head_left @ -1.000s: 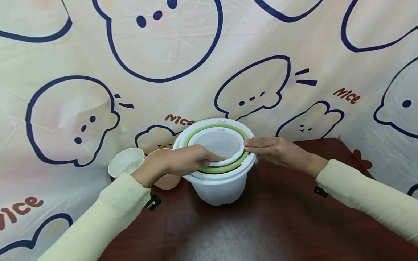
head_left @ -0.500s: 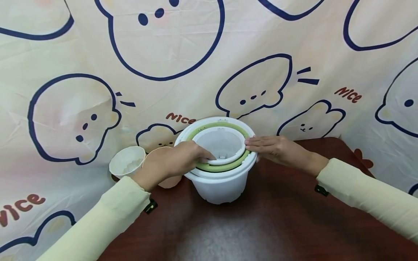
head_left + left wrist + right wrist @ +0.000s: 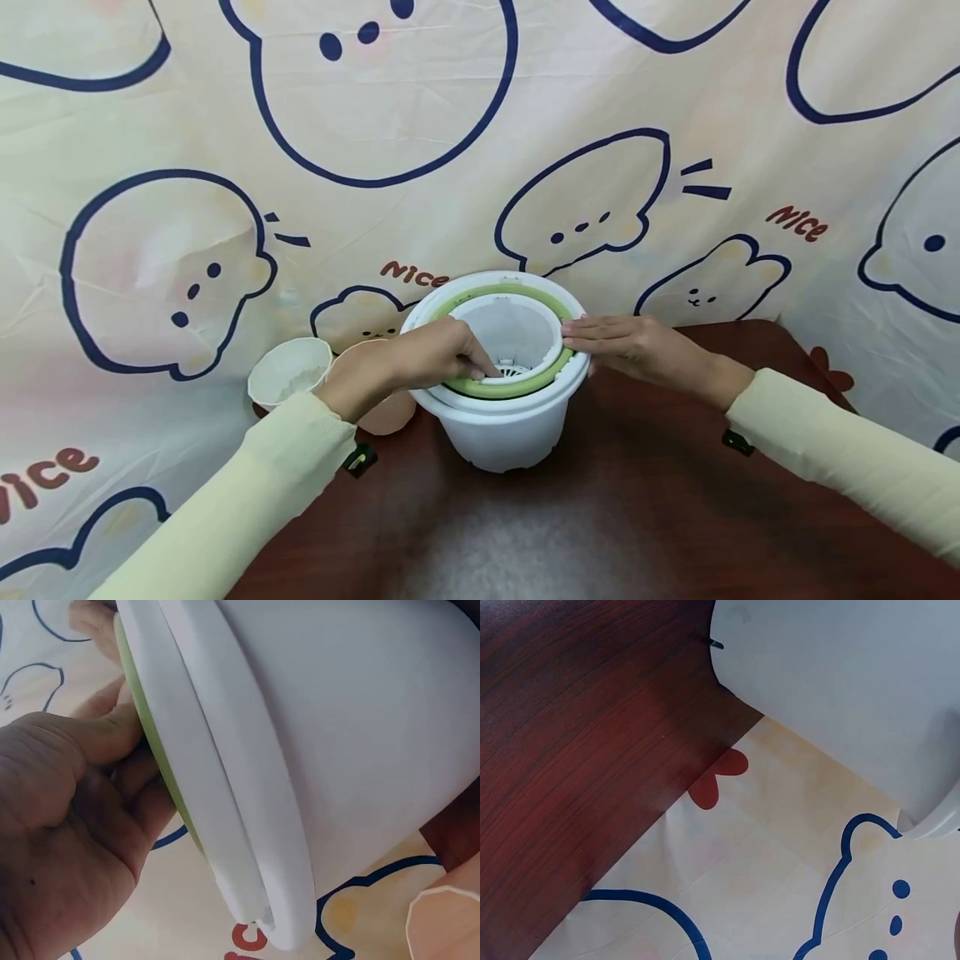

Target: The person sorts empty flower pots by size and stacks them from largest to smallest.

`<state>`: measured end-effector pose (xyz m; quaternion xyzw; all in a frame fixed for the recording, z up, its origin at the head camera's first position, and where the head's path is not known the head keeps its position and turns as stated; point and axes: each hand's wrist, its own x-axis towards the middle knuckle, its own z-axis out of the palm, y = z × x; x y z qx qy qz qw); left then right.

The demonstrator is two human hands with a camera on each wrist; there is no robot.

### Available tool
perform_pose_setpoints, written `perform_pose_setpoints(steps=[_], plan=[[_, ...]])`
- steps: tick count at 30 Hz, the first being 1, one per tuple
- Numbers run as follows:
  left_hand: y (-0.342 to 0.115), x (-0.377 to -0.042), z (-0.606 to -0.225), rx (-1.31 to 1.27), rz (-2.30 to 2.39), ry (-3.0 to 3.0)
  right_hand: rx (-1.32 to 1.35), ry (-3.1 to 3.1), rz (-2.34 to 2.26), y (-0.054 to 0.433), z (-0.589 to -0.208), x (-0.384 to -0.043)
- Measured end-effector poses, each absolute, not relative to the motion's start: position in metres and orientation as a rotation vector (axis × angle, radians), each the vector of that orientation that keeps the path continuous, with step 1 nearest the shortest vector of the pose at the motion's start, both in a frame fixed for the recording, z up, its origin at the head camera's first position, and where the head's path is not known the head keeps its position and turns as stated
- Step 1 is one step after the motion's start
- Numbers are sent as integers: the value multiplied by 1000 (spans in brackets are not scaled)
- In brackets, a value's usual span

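Several round plastic pots stand nested on the table (image 3: 480, 533): a large white outer pot (image 3: 502, 437), a green-rimmed pot (image 3: 551, 296) within it, and a smaller white inner pot (image 3: 517, 321) with a slotted bottom. My left hand (image 3: 427, 354) pinches the inner pot's near left rim; its bent fingers also show in the left wrist view. From the right, my right hand (image 3: 645, 346) holds the nested rims, fingers on top and a digit lower down outside. In the right wrist view the outer pot fills the upper right, and that hand is almost wholly out of frame.
Behind my left forearm stand a white faceted pot (image 3: 288, 371) and a peach faceted pot (image 3: 386, 417), partly hidden. A cloth with printed cartoon outlines (image 3: 390, 117) hangs close behind the pots. The table's right edge lies beyond my right hand.
My left hand has drawn back from inside the inner pot to its rim, and its wrist has risen. More of the inner pot's slotted bottom shows. My right hand keeps its place.
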<state>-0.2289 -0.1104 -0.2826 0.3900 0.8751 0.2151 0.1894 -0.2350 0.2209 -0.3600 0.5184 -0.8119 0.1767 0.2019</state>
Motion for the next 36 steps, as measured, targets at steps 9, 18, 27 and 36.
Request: perform_pose_setpoints(steps=[9,18,27,36], plan=[[-107,-226,-284,1151,608,2495,1446,-2272,498,221,-359,-234],[-129,-220,-283,1117,689,2506,1442,-2285,508,221,-359,-234],[-186,-213,-281,646,1043,2895,1442,-2272,521,220,-358,-234],[-252,-211,-336,520,573,3132,1450,-2260,553,220,-360,-235]])
